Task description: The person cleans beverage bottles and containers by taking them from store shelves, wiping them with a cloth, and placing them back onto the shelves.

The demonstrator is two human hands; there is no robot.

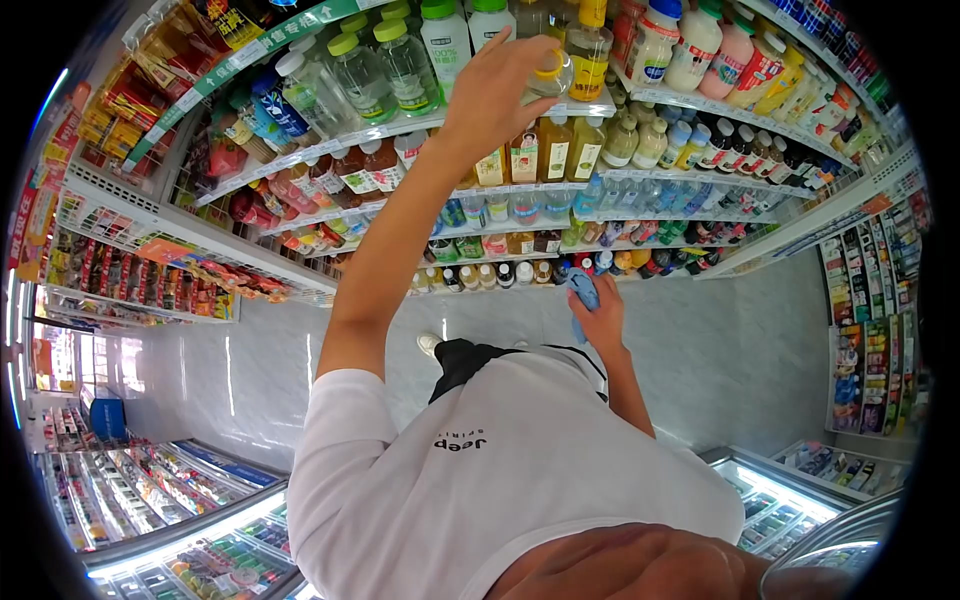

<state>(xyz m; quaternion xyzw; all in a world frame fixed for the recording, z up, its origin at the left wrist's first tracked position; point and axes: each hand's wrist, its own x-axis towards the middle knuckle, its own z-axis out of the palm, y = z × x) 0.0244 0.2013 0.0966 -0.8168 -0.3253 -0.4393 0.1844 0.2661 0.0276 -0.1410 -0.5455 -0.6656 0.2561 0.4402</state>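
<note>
My left hand (500,92) reaches up to the top shelf, its fingers and thumb curved around a clear bottle (558,75) with a yellow cap. The fingers partly hide this bottle, and its label does not show. Right beside it stands a bottle of yellow drink (589,60) with a yellow cap. On the other side are white bottles with green caps (444,45). Lower down, in front of my body, my right hand (600,318) is closed around a crumpled blue cloth (582,292).
Shelves of drinks (660,95) curve across the front in several tiers. Snack racks (140,270) stand at the left, and another goods rack (872,340) at the right. Lit display cases (215,535) are behind me. Grey floor (730,350) lies under my feet.
</note>
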